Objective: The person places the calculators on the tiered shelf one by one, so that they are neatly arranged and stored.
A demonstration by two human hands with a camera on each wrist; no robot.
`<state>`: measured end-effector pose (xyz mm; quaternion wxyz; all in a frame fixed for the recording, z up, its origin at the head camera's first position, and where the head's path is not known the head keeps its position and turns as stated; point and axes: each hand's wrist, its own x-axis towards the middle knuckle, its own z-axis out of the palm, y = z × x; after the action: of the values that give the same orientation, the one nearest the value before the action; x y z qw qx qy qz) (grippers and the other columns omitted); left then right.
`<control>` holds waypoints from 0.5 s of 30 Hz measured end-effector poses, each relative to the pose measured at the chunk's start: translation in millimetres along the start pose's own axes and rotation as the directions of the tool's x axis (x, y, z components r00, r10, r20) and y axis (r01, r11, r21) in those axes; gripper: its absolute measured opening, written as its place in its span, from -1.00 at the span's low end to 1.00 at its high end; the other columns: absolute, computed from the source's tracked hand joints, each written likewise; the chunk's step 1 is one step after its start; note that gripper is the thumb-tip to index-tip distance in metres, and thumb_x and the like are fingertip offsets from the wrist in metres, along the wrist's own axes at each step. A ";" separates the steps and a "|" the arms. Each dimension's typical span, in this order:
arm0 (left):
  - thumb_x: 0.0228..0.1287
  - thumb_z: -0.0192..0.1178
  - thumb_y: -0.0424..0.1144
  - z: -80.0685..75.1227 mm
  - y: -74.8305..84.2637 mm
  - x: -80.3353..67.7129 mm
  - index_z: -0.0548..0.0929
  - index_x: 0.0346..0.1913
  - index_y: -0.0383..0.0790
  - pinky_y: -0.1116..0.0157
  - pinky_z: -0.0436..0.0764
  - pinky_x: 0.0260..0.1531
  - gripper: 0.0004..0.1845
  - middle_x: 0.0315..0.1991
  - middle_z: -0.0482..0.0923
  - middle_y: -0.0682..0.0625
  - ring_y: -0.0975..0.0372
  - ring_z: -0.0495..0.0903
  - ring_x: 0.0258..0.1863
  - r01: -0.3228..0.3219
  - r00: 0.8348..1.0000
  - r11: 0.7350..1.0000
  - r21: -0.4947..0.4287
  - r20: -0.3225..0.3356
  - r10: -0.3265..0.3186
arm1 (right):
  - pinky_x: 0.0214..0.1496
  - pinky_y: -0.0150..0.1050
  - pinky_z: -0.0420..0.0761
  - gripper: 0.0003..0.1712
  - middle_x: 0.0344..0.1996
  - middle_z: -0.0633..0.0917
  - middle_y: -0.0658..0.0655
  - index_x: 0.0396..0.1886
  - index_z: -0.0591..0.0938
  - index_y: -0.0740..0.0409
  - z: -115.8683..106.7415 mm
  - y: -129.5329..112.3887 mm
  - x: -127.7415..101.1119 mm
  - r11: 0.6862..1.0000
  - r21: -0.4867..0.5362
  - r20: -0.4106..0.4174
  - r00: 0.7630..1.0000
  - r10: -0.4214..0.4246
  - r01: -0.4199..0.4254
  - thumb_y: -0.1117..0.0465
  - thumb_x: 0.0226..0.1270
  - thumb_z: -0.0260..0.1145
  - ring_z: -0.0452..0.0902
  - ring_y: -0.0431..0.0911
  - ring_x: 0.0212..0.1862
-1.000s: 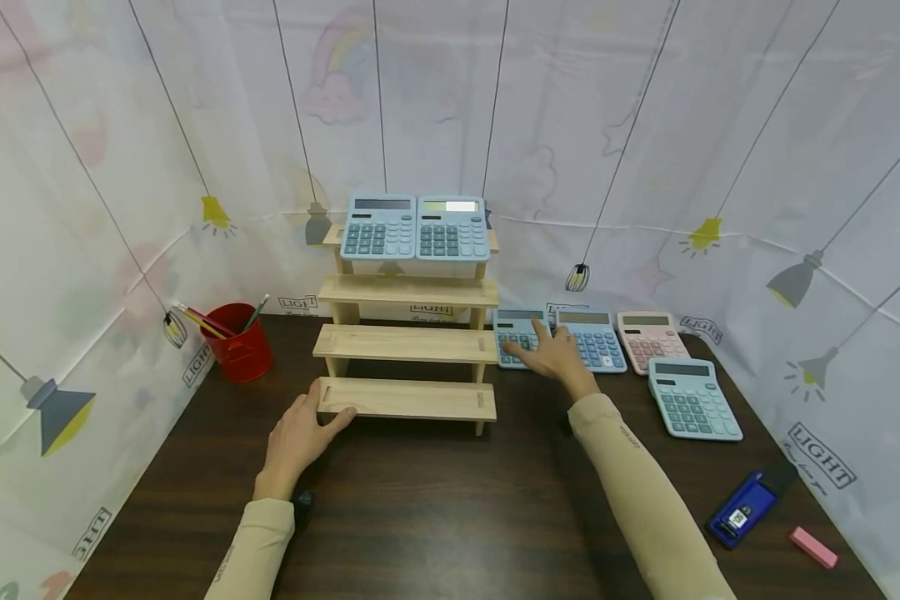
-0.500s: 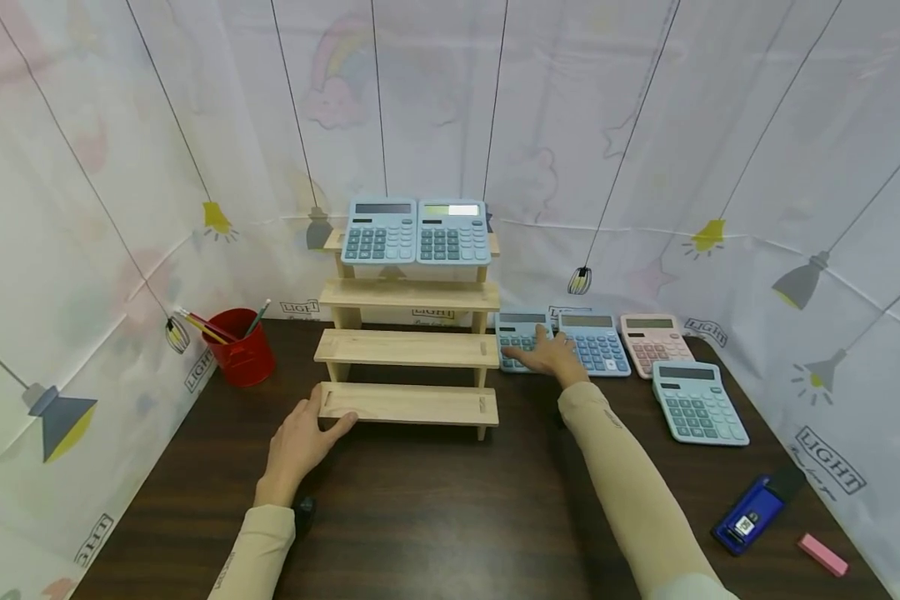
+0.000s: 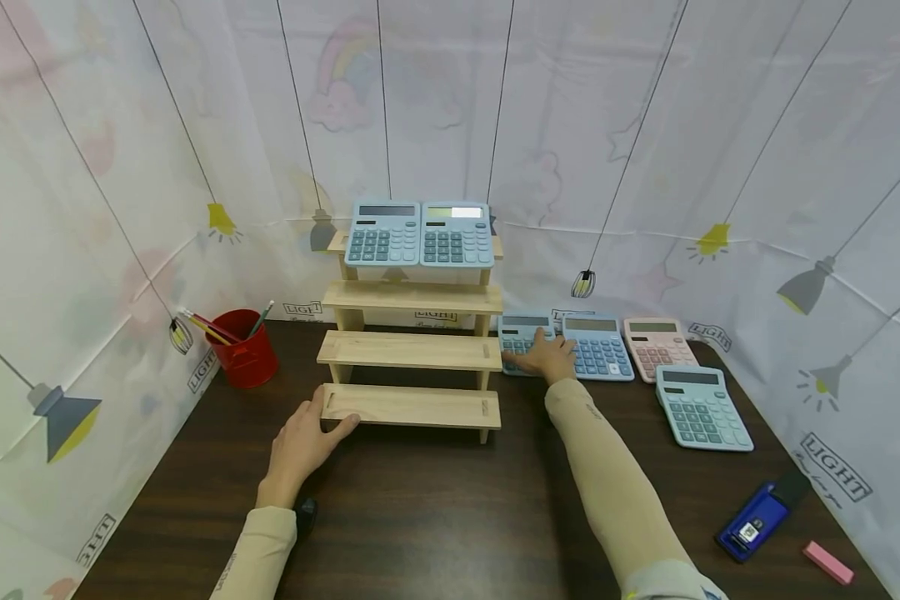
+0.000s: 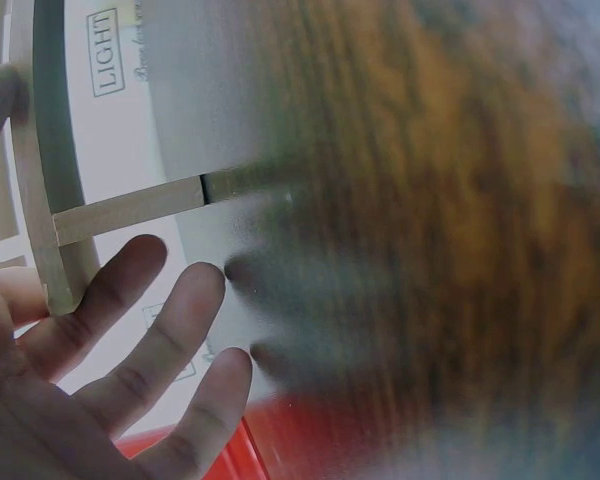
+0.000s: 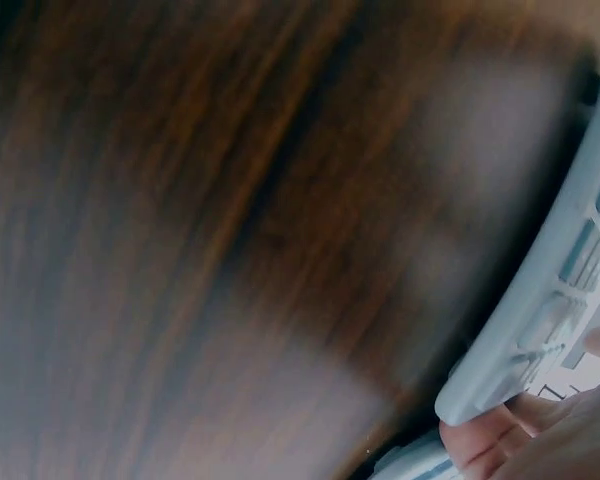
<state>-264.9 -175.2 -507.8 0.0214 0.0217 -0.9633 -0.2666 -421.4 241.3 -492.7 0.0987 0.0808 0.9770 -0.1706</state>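
A four-step wooden display stand (image 3: 412,406) stands on the dark table. My left hand (image 3: 300,442) holds the left end of its lowest step, thumb along the front edge and index finger at the end; in the left wrist view the other fingers (image 4: 180,320) spread toward the tabletop. Right of the stand, my right hand (image 3: 555,360) grips a light blue calculator (image 3: 521,329). In the right wrist view, fingertips (image 5: 475,440) sit under that calculator's edge (image 5: 510,350). The hand covers its lower right part. A second blue calculator (image 3: 600,354) lies close beside it.
Two light blue calculators (image 3: 382,235) lean side by side on the stand's top step. A pink calculator (image 3: 656,346) and a pale teal one (image 3: 703,408) lie at the right. Nearer are a blue clip-like object (image 3: 753,521) and a pink block (image 3: 828,562). A red pencil bucket (image 3: 247,358) stands left.
My right hand has drawn its fingers in around the blue calculator, and the forearm has swung a little left. The left hand stays on the stand.
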 end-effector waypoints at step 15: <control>0.22 0.05 0.52 1.6 -1.9 1.8 0.05 0.60 -0.19 -0.23 0.55 0.07 0.12 0.30 0.45 -0.34 -0.18 0.59 0.09 0.001 1.000 1.000 -0.002 -0.017 -0.001 | 0.47 0.42 0.06 0.28 0.45 -0.04 0.68 0.63 -0.04 0.18 6.3 -2.4 4.8 0.999 -0.033 -0.025 1.000 -0.004 0.003 -0.50 0.20 0.19 -0.11 0.55 0.47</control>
<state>-266.7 -176.2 -510.1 0.0294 0.0242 -0.9628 -0.2674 -425.5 237.5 -498.8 0.0873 0.0797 0.9810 -0.1538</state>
